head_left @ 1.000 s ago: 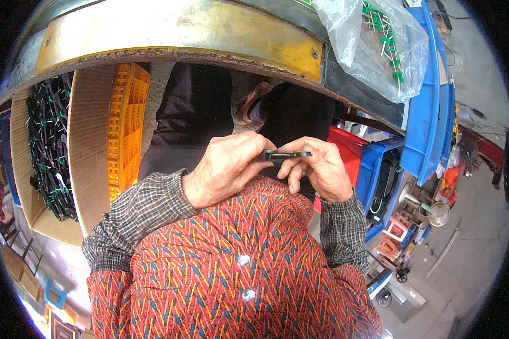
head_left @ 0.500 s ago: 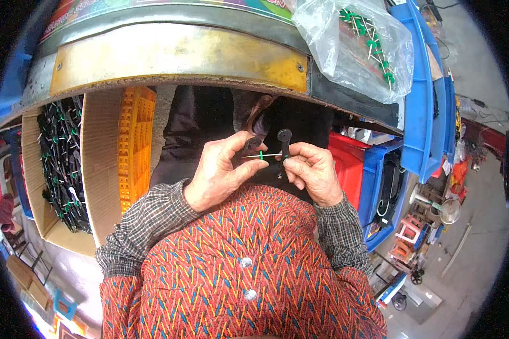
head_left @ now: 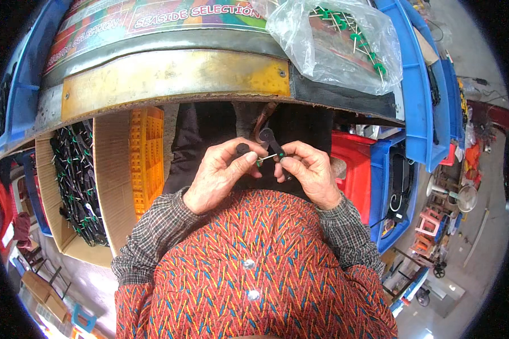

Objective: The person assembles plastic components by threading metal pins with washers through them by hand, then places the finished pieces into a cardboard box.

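At the far left we see a heap of black plastic pieces with green bits (head_left: 76,186), standing in an open brown cardboard box (head_left: 110,186); just to the right of the box is an orange plastic lattice crate (head_left: 147,164).

Our left hand (head_left: 216,174) comes next, over the dark-trousered lap. At its fingertips lies a small black round-ended piece (head_left: 242,148), pinched between thumb and index finger, its disc-like end showing above the thumb. The left forearm, in a grey checked sleeve (head_left: 155,229), slants up and to the right, and the back of the hand faces us.

Between the two hands runs a thin straight metal pin (head_left: 267,157), tilted up toward the right, with a green bit (head_left: 259,164) at its left end, just beyond the left thumb. Its right end meets a longer black lever with a rounded head (head_left: 267,136). That lever rises up and leftward from the fingertips of our right hand (head_left: 311,170), which pinches its lower end between thumb and index finger; the other fingers curl beneath, partly hidden. The right forearm slants up and to the left.

Farther right we see a red plastic bin (head_left: 353,169) and a blue plastic crate (head_left: 380,189).
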### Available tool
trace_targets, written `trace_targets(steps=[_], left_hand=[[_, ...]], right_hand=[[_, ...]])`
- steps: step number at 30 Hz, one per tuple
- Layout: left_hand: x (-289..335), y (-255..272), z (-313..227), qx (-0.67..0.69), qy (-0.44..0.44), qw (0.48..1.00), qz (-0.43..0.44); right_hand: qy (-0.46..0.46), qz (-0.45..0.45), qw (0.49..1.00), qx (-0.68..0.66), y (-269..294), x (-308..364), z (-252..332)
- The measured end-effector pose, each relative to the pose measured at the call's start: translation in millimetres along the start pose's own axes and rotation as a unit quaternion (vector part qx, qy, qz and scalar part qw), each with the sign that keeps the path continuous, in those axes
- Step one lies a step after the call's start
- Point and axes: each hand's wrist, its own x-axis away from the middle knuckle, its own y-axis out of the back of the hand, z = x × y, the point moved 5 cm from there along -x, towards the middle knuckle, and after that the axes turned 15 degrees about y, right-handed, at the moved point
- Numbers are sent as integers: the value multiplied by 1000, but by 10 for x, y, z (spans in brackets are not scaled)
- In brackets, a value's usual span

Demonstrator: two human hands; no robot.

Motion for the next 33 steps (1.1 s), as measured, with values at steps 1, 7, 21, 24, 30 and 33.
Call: trace_targets(steps=[1,7,21,24,30,33], left_hand=[[-7,-5,17,42,11,999,15],[-15,-63,-15,105,23,994,24],[-14,-82,-56,193,44,973,115],[-21,-117,-87,183,42,975,121],[-63,-170,-117,249,31,963,96],[-84,-185,-111,260,9,962,84]], right_hand=[[6,-2,1000,12,8,0,0],[8,-35,999,14,26,-16,12],[42,-31,990,134,-33,-35,117],[123,-21,969,214,-76,-62,153],[111,56,910,396,-232,-80,281],[146,36,888,434,-315,-106,294]])
